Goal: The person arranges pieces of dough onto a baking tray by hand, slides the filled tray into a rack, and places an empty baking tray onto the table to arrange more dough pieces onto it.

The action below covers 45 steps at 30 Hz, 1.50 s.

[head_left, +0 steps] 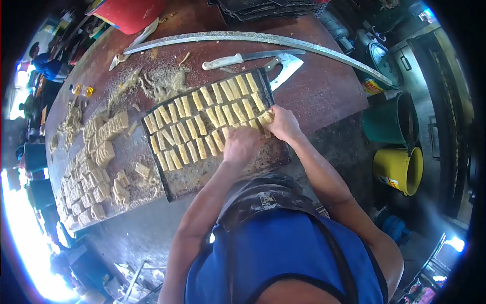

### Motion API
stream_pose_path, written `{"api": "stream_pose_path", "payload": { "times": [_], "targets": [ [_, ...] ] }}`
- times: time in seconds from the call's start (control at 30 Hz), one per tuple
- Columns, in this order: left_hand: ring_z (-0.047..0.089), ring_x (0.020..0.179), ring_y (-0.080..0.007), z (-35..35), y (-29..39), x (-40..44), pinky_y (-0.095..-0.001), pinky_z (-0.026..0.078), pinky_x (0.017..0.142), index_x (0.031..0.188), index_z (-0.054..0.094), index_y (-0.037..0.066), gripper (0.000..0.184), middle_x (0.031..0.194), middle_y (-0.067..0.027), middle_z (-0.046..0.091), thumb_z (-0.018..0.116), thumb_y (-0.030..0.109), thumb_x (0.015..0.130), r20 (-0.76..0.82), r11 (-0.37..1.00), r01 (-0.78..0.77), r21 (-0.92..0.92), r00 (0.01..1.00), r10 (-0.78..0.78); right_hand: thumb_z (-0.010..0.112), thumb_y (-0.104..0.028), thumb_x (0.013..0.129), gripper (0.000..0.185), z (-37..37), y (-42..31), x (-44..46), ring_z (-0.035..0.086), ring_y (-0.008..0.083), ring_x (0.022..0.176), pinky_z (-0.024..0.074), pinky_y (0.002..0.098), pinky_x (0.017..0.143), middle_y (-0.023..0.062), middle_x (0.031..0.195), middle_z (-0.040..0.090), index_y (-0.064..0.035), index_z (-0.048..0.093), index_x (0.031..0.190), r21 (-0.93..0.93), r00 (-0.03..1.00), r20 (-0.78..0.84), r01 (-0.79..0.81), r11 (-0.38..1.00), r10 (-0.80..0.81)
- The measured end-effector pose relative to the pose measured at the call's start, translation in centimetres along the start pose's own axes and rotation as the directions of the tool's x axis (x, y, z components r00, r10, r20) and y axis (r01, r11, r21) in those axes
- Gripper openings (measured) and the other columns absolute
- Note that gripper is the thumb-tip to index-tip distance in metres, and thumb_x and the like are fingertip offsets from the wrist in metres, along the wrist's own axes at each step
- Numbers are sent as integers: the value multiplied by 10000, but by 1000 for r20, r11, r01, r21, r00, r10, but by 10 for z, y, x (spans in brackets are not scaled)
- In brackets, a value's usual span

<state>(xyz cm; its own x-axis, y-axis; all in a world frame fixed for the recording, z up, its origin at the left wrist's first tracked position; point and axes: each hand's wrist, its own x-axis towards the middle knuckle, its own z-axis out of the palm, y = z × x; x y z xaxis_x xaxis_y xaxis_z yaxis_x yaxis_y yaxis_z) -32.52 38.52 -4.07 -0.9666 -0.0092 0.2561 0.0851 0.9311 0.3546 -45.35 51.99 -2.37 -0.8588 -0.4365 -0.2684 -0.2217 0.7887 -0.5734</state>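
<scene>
A dark baking tray [230, 175] lies tilted at the table's front edge, carrying rows of pale yellow dough sticks [195, 103]. Over the lower row at its right part is my left hand [243, 146], back upward and blurred, with its fingers mostly hidden. At the tray's right edge my right hand [284, 124] is closed around a small bunch of dough sticks [266, 117]. Stacks of cut dough pieces [105, 133] stand on the table left of the tray, and a few loose pieces [121, 187] lie nearer to it.
Beyond the tray lie a white-handled knife [223, 62], a broad cleaver blade [287, 68] and a long curved metal strip [212, 36]. Dough scraps [164, 83] litter the brown table [329, 91]. A red tub [129, 15] stands at the back; green [387, 119] and yellow [400, 169] buckets are at right.
</scene>
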Motion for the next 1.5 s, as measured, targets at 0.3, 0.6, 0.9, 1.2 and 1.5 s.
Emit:
{"api": "stream_pose_path", "payload": {
  "times": [0.3, 0.6, 0.9, 1.2, 1.5],
  "targets": [
    [601, 1077, -240, -20, -48, -29, -452, 399, 969, 997, 722, 139, 308, 1112, -19, 660, 790, 333, 767, -126, 982, -74, -176, 991, 52, 790, -249, 744, 413, -1, -19, -28, 691, 373, 933, 534, 430, 812, 205, 942, 704, 2, 625, 1027, 159, 980, -199, 29, 987, 3],
    [561, 1143, -248, -23, -60, -26, -457, 366, 1002, 1050, 699, 141, 325, 1127, -42, 627, 775, 317, 787, 18, 980, -70, -188, 997, 75, 749, -125, 771, 312, 0, 4, -21, 655, 169, 784, 513, 340, 691, 91, 893, 699, 24, 657, 1029, 400, 975, -105, -140, 906, 197],
    [563, 1132, -243, -18, -49, -30, -468, 370, 988, 1032, 707, 144, 332, 1106, -35, 633, 797, 318, 764, -68, 982, -6, -190, 998, -7, 807, -170, 763, 358, -1, 22, -3, 691, 219, 864, 531, 363, 748, 125, 961, 714, 7, 657, 1035, 459, 995, -10, -84, 885, 99],
    [658, 973, -220, -50, -28, -64, -381, 475, 900, 1028, 724, 99, 248, 1028, -60, 707, 788, 200, 811, -227, 972, 8, -234, 972, -62, 701, -71, 848, 413, -18, 18, -18, 685, 176, 859, 547, 315, 767, 121, 1036, 702, 7, 565, 1230, 861, 970, 239, -186, 473, -54],
    [657, 811, -109, -71, -74, -107, -264, 527, 725, 1144, 658, -28, 367, 922, -69, 712, 722, 249, 914, 374, 344, 660, -668, 697, -611, 757, -135, 861, 371, 96, -88, -77, 669, 140, 808, 545, 263, 703, 98, 979, 690, 23, 611, 1163, 746, 891, 367, -110, 657, -267]
  ]
}}
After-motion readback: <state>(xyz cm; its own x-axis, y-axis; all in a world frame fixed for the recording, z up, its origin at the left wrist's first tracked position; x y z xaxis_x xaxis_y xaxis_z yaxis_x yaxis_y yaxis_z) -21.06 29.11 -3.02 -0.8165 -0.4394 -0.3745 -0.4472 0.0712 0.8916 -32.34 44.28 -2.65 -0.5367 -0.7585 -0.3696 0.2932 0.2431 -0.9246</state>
